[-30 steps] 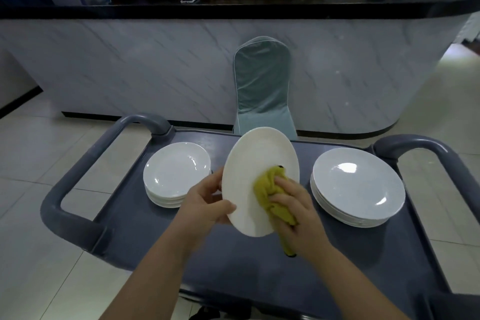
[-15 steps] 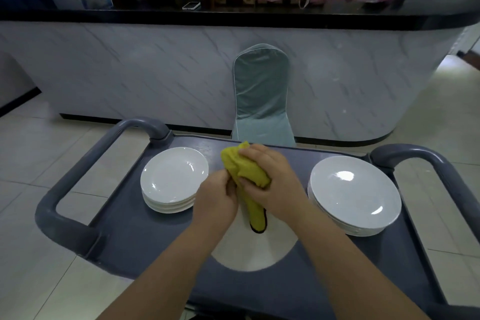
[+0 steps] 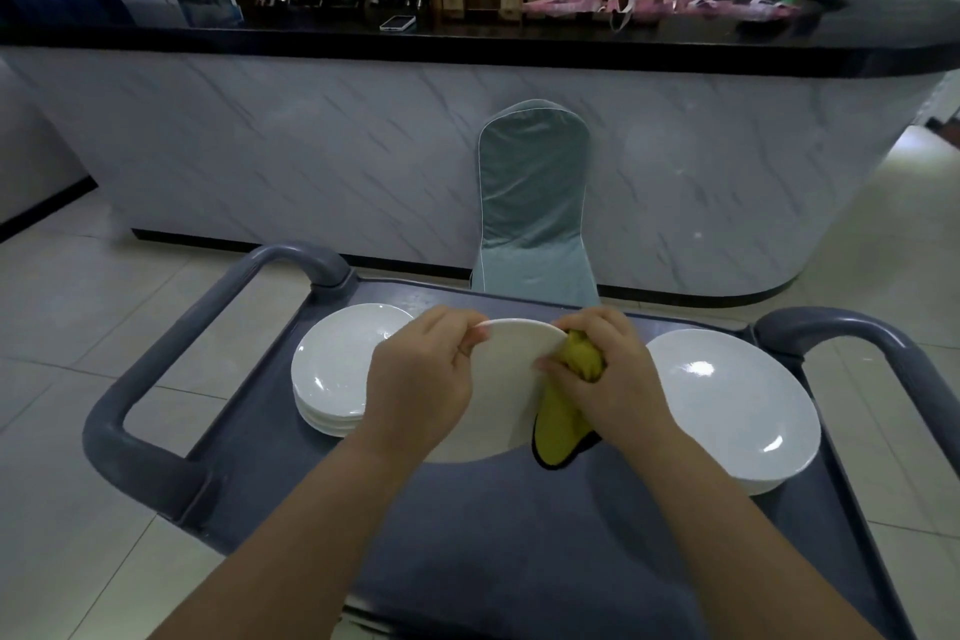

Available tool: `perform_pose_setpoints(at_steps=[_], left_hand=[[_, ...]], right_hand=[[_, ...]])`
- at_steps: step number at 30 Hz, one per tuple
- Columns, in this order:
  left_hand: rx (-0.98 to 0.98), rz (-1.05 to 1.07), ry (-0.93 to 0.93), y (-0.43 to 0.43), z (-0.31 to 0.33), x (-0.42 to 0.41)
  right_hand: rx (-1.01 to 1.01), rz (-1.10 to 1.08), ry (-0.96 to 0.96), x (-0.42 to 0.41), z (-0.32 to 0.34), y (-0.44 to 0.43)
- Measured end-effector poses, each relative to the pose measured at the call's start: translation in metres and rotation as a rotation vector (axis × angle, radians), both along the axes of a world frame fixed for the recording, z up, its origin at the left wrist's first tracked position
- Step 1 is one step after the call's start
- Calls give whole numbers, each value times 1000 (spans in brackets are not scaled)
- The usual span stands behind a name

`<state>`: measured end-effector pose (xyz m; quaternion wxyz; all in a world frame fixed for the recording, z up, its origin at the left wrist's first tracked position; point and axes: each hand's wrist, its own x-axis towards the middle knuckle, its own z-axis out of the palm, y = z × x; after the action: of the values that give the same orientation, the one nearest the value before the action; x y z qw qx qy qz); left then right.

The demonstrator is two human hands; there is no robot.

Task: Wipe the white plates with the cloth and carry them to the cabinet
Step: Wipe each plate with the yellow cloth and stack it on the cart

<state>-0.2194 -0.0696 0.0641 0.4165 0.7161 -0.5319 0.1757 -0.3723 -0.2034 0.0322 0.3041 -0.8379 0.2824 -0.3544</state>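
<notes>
A white plate (image 3: 506,379) is held tilted above the grey cart (image 3: 467,525), its underside facing me. My left hand (image 3: 421,379) grips its left rim. My right hand (image 3: 605,374) holds a bunched yellow cloth (image 3: 563,411) against the plate's right edge, and the cloth's tail hangs down below the hand. A stack of smaller white plates (image 3: 332,369) sits on the cart to the left. A stack of larger white plates (image 3: 732,405) sits to the right.
The cart has raised grey handles on the left (image 3: 156,379) and on the right (image 3: 852,333). A chair with a teal cover (image 3: 532,203) stands just beyond the cart, against a marble-fronted bar counter (image 3: 363,146). Tiled floor lies on both sides.
The plate was flipped from facing me upright to tilted away. The cloth went from the plate's face, over the top rim, to its right edge. My hands now sit higher and farther apart.
</notes>
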Motion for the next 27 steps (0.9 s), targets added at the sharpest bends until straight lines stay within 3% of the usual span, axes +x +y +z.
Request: perform_pose_setpoints(at_steps=[2,7,11,13,17,19,23,27], left_hand=[[20,-45,-51,-4,6,2],[76,-127,-119,-11,3,3],[-46,-39,174,0,-6,20],[-61,10,248,-1,-7,22],[59,-77,14,-15,-12,8],[57,-98,-15,-17,-14,13],[-96,24,309,-11,-19,27],[15,-56,295,-21,-23,13]], right_hand=[[-18,-25,-28,4,7,1],[-275,79,-27,24,23,12],[8,71,-56,2,16,-8],[-3,32,3,-3,14,-14],[-314,89,95,24,21,-4],[-318,121,95,29,21,-3],[20,29,0,7,15,-21],[-183,22,48,14,19,-16]])
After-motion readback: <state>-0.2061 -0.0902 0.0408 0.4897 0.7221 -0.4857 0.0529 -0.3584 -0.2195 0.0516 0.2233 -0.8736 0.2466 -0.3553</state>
